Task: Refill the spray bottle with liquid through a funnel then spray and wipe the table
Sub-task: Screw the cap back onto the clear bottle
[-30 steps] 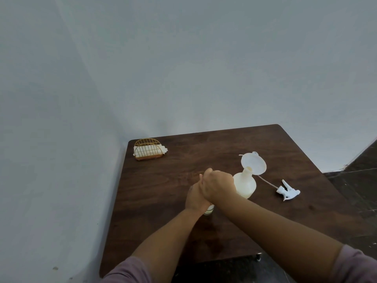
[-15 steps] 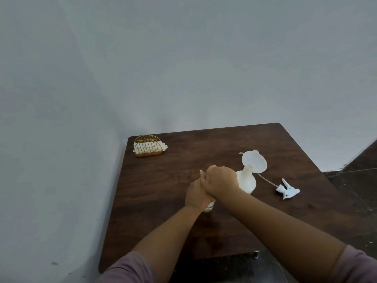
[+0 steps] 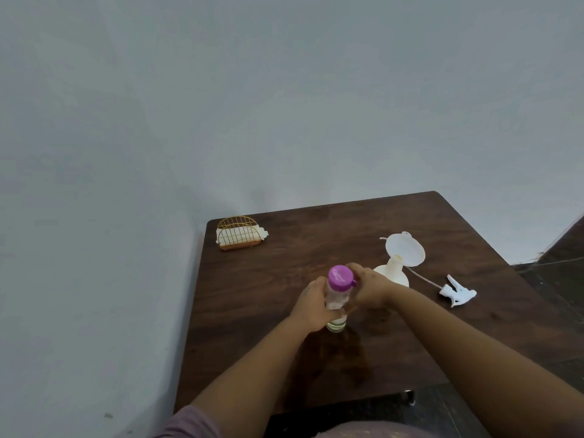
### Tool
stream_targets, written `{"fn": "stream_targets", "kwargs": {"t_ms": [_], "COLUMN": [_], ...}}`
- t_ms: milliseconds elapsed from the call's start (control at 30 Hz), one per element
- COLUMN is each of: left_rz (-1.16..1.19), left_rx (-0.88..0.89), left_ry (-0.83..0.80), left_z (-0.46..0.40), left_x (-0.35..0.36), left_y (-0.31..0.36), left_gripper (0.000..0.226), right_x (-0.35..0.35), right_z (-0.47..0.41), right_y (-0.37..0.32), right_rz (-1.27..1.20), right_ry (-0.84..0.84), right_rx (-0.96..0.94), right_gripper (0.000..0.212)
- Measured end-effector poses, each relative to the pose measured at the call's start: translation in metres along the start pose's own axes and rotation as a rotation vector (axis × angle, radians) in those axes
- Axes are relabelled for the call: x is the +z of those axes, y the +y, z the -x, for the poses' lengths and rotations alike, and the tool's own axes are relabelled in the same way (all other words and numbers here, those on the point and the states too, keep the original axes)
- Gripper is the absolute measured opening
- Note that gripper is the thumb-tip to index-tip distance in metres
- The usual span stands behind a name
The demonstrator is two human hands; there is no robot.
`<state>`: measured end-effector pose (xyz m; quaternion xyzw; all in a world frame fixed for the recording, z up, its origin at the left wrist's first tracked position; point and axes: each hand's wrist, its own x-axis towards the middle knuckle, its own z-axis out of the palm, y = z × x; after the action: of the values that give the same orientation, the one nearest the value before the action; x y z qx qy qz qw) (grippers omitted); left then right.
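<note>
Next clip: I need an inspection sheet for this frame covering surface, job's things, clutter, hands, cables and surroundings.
Surface: dark wooden table, faint wet-looking sheen near the front.
Job's things: clear refill bottle with purple cap upright; white spray bottle with funnel tilted in its neck; spray head lying to the right, tube attached.
Clutter: gold wire napkin holder at far left corner.
Hands: left hand grips the refill bottle's body; right hand grips it near the cap.
Cables: nothing seen.
Surroundings: plain grey wall, dark floor at right.

left hand (image 3: 311, 306): fingers curled, gripping | right hand (image 3: 368, 287): fingers curled, pinching | forearms converging
</note>
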<state>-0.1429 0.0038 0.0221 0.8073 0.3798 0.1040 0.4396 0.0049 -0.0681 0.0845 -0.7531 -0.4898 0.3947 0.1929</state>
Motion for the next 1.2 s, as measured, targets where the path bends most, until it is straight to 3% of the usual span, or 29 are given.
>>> {"fn": "stream_targets", "kwargs": {"t_ms": [333,700,867,1200], "left_rz": [-0.011,-0.082,0.001,-0.076], "left_rx": [0.072,0.113,0.038,-0.095], "left_ry": [-0.021,0.237,0.263,0.272], "left_z": [-0.011,-0.075,-0.117,-0.204], "left_x": [-0.024,-0.100,-0.132,-0.175], "left_y": [0.008,0.034,0.041,0.019], "left_gripper": [0.053,0.047,0.045,0.051], "right_x": [-0.004,-0.080,-0.100,-0.117], "right_z": [-0.019,-0.100,-0.149,-0.243], "right_y": [-0.021,-0.088,-0.108,-0.128], "right_rz": [-0.140,0.025,0.076,-0.040], "right_ry": [0.037,0.058,0.077,0.110], "right_rx": [-0.026,-0.253,-0.341,-0.362], "right_gripper": [0.070,0.069,0.064,0.057]}}
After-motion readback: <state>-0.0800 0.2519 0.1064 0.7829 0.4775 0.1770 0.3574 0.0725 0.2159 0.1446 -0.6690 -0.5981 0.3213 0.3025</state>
